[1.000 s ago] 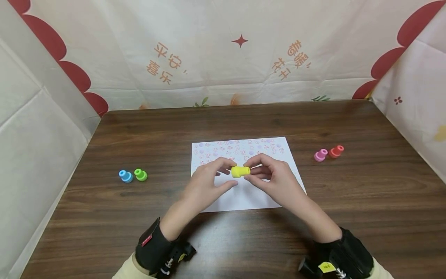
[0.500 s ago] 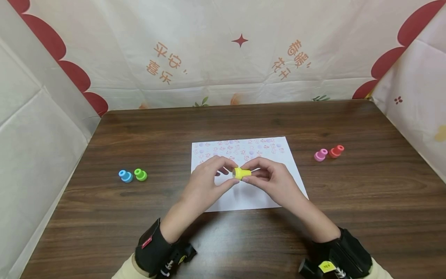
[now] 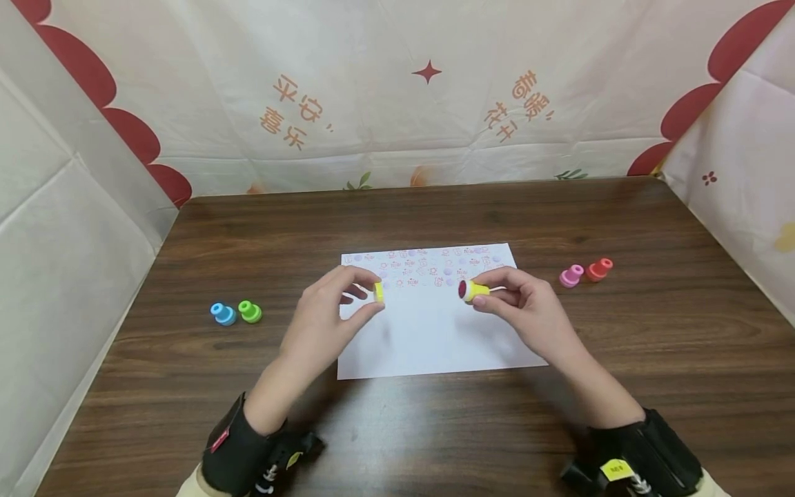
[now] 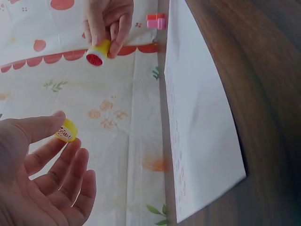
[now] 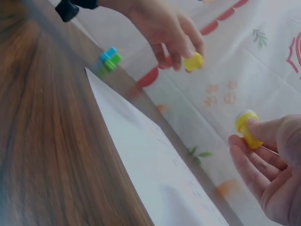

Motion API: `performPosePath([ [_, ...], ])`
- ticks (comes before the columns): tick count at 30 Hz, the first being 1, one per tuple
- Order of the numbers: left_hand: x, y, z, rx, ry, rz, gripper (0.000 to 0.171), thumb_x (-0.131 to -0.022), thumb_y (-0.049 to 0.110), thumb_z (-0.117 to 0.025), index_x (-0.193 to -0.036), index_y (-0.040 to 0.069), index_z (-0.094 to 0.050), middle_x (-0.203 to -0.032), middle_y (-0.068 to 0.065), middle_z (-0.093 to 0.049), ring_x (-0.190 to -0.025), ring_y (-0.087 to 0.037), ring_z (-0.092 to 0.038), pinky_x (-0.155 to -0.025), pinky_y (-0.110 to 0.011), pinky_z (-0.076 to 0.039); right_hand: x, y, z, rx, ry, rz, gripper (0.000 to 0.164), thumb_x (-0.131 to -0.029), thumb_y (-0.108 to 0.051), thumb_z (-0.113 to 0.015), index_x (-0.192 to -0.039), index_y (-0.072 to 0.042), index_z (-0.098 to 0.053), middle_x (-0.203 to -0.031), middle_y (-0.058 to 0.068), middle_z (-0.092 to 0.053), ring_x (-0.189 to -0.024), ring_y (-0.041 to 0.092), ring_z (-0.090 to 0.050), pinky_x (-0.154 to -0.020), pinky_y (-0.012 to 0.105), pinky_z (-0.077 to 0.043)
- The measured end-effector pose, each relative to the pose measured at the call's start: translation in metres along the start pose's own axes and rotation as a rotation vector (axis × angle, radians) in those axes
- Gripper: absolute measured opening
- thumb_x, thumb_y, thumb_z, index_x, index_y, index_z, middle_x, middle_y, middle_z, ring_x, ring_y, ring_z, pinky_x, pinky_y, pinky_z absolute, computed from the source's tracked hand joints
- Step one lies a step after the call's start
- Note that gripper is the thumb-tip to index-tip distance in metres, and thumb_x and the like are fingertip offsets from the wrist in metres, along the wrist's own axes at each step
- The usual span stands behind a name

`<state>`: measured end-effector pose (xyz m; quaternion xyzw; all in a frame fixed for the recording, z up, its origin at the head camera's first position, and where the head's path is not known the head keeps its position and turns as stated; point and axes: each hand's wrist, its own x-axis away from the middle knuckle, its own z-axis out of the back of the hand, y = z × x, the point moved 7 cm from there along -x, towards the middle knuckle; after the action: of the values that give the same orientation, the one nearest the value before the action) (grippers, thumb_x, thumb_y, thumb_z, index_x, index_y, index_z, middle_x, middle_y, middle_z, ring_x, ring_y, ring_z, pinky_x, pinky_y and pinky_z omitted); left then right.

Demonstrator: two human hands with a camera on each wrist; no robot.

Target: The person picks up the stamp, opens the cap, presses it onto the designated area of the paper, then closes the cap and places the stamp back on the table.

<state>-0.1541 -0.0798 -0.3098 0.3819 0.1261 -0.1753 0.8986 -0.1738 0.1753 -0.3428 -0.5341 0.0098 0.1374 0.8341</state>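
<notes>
My left hand [image 3: 326, 314] pinches a small yellow cap [image 3: 379, 291] between thumb and fingertips, over the left part of a white sheet of paper [image 3: 428, 338]. In the left wrist view, printing shows on the end of this cap [image 4: 67, 131]. Opposite it, my right hand [image 3: 531, 310] holds a yellow toy stamp [image 3: 478, 290] by its narrow handle. The stamp's uncapped dark red face points left, toward the other hand. A white band rings the stamp [image 5: 248, 128] in the right wrist view. Rows of small red and purple prints cover the sheet's far part.
On the brown wooden table, a blue stamp [image 3: 223, 314] and a green stamp [image 3: 250, 312] stand left of the paper. A pink stamp [image 3: 571, 276] and a red stamp [image 3: 599, 270] stand to its right. A patterned white cloth [image 3: 397, 103] hangs behind the table.
The yellow stamp and its cap have come apart. My left hand has moved left with the cap, while the right hand has moved right and slightly away with the stamp.
</notes>
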Motion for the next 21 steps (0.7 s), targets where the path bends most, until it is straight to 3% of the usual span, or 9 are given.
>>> performPosePath([
  [7, 0.004, -0.011, 0.005, 0.001, -0.004, 0.039, 0.029, -0.079, 0.018, -0.078, -0.105, 0.015, -0.066, -0.098, -0.001, -0.067, -0.086, -0.013, -0.063, -0.078, -0.038, -0.06, 0.0, 0.007, 0.019, -0.011, 0.047, -0.029, 0.03, -0.083, -0.012, -0.073, -0.11, -0.002, -0.065, -0.094, -0.011, -0.071, -0.082, 0.011, -0.069, -0.069, 0.011, -0.055],
  [12, 0.007, -0.015, 0.008, 0.003, 0.0, 0.043, 0.029, -0.078, 0.018, -0.079, -0.104, 0.014, -0.066, -0.098, -0.002, -0.068, -0.086, -0.014, -0.063, -0.078, -0.039, -0.06, -0.002, 0.013, 0.031, -0.011, 0.078, -0.05, 0.031, -0.083, -0.012, -0.073, -0.112, -0.003, -0.065, -0.093, -0.013, -0.069, -0.08, 0.01, -0.067, -0.069, 0.011, -0.056],
  [21, 0.011, -0.022, 0.011, -0.01, 0.007, 0.061, 0.031, -0.077, 0.017, -0.08, -0.105, 0.013, -0.067, -0.099, -0.003, -0.068, -0.086, -0.018, -0.065, -0.079, -0.042, -0.06, -0.008, 0.022, 0.048, 0.094, 0.13, -0.059, 0.031, -0.083, -0.014, -0.073, -0.113, -0.006, -0.067, -0.091, -0.015, -0.067, -0.075, 0.013, -0.065, -0.062, 0.01, -0.053],
])
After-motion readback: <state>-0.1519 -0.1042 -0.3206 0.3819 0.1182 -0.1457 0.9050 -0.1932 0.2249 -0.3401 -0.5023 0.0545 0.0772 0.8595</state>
